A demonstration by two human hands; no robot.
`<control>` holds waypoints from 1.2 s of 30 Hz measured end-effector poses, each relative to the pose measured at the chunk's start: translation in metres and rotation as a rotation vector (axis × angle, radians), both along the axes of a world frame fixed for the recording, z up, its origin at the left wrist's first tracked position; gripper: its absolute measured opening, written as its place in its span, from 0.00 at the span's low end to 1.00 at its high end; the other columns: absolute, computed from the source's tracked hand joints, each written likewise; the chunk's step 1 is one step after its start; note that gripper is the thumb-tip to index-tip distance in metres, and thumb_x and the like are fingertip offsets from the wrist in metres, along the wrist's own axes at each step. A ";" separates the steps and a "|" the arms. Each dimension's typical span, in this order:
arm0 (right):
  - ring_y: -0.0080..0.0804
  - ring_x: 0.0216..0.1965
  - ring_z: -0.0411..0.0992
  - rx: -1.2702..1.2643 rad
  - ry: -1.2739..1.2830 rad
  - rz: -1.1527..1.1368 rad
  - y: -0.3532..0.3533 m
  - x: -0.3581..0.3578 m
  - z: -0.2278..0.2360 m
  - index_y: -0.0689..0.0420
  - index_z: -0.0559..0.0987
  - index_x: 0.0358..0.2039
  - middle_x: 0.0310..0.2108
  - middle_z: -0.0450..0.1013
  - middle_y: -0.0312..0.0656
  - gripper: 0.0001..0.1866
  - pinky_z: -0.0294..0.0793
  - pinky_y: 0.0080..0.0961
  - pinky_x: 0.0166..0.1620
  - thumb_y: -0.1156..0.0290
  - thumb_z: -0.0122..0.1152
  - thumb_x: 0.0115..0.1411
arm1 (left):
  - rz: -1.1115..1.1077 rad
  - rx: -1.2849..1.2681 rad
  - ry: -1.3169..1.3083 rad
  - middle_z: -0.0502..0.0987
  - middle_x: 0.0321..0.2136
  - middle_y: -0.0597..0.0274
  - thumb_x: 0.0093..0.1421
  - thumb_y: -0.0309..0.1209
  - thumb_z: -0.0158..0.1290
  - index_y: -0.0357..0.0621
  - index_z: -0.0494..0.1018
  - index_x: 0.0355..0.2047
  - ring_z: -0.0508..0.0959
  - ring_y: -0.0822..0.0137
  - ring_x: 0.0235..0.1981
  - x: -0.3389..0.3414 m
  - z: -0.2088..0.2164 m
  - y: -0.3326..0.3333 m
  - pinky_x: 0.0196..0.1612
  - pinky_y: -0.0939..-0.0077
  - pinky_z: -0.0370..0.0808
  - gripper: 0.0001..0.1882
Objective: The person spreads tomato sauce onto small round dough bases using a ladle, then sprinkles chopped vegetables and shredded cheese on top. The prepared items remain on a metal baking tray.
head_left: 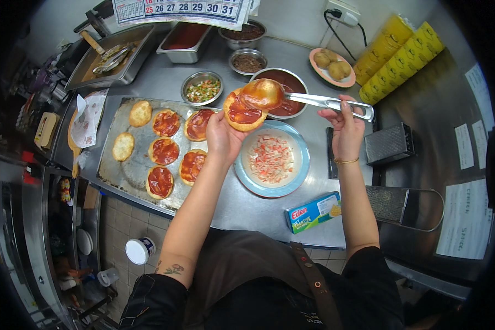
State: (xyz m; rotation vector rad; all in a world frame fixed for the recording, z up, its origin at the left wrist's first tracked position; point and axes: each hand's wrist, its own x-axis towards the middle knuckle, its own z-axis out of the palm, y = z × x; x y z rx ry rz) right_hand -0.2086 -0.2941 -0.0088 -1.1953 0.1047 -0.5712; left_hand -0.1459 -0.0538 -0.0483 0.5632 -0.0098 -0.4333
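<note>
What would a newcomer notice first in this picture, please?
Probably the long shiny metal spoon in the right fingers, its bowl over the round red-sauced crust in the left fingers. Next, two long yellow patterned rolls at upper right, and the grey metal tray of round crusts at left.

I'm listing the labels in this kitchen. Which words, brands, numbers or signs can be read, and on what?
I won't copy the wording, but here is where it stands:
Calendar: large numbers, legible.
Blue-and-green box: bold lettering, largely legible.
Large white paper at far right: lettering sideways, partly legible.
Yellow rolls: dark print, too small to read.
White tub: label too blurred to read.
</note>
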 end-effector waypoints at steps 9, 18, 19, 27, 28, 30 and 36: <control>0.34 0.29 0.76 -0.168 -0.109 0.092 0.032 -0.019 0.027 0.64 0.67 0.42 0.32 0.71 0.45 0.10 0.77 0.26 0.36 0.71 0.45 0.63 | 0.038 0.034 0.003 0.61 0.54 0.40 0.61 0.36 0.24 0.30 0.53 0.55 0.65 0.46 0.54 0.003 -0.006 0.007 0.54 0.50 0.65 0.27; 0.33 0.30 0.76 -0.199 -0.158 0.105 0.013 -0.009 0.012 0.64 0.68 0.42 0.34 0.71 0.44 0.11 0.77 0.25 0.35 0.71 0.46 0.63 | -0.023 -0.006 0.038 0.63 0.52 0.41 0.61 0.34 0.25 0.31 0.55 0.53 0.67 0.48 0.53 0.000 0.014 0.012 0.53 0.52 0.68 0.25; 0.33 0.30 0.76 -0.204 -0.164 0.089 0.013 -0.008 0.014 0.64 0.69 0.42 0.33 0.72 0.44 0.11 0.77 0.25 0.35 0.71 0.46 0.63 | -0.022 0.001 0.039 0.64 0.52 0.41 0.61 0.34 0.25 0.30 0.55 0.53 0.67 0.48 0.52 0.001 0.013 0.012 0.53 0.52 0.68 0.25; 0.34 0.29 0.76 -0.222 -0.189 0.027 0.024 -0.004 0.027 0.64 0.69 0.42 0.33 0.72 0.44 0.10 0.77 0.26 0.35 0.72 0.46 0.63 | 0.061 0.048 0.043 0.66 0.49 0.42 0.61 0.34 0.25 0.29 0.57 0.51 0.70 0.50 0.50 0.002 0.006 0.010 0.51 0.53 0.70 0.24; 0.34 0.29 0.76 -0.186 -0.178 0.039 0.027 -0.003 0.024 0.64 0.68 0.42 0.33 0.72 0.44 0.10 0.77 0.26 0.35 0.71 0.45 0.63 | 0.067 0.052 0.037 0.67 0.49 0.42 0.61 0.34 0.26 0.29 0.57 0.51 0.70 0.50 0.49 0.002 0.006 0.010 0.51 0.54 0.70 0.24; 0.35 0.29 0.76 -0.123 -0.148 0.055 0.027 -0.001 0.018 0.64 0.67 0.43 0.33 0.72 0.45 0.11 0.77 0.27 0.36 0.71 0.45 0.63 | 0.088 0.058 0.020 0.67 0.49 0.42 0.61 0.34 0.26 0.29 0.57 0.51 0.71 0.50 0.49 0.001 0.005 0.010 0.50 0.54 0.71 0.24; 0.36 0.29 0.76 0.071 -0.030 0.042 0.008 0.012 0.004 0.62 0.66 0.44 0.31 0.72 0.48 0.12 0.77 0.32 0.38 0.70 0.47 0.62 | 0.131 0.086 0.000 0.66 0.49 0.42 0.61 0.34 0.26 0.29 0.56 0.51 0.70 0.50 0.50 -0.003 0.003 0.013 0.51 0.53 0.70 0.24</control>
